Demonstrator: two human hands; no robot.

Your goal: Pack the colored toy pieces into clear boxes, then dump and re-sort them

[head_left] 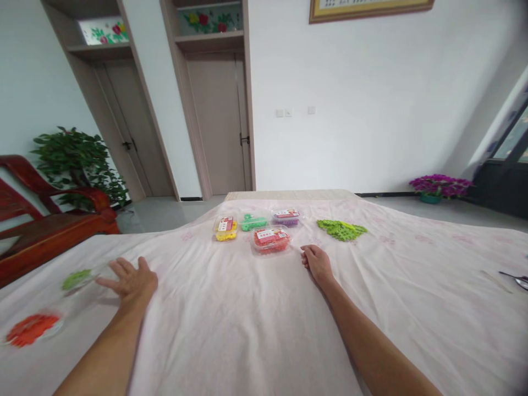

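Note:
My left hand (131, 279) is open, its fingers spread over the cloth at the left. Just beyond its fingertips lies a clear container with light green pieces (76, 279). Nearer to me at the far left is a plate-like clear holder of orange-red pieces (33, 329). My right hand (317, 263) is closed, fingers curled, just right of a clear plastic box of red pieces (271, 240) with a label. Whatever is inside those curled fingers, if anything, is hidden. A pile of green pieces (341, 230) lies beyond my right hand.
Behind the red box stand boxes of yellow (226, 228), mint green (253, 222) and purple pieces (286, 218). A pale cloth (247, 330) covers the table. Dark-handled scissors (517, 279) seem to lie at the right edge. A wooden armchair (82, 203) stands left.

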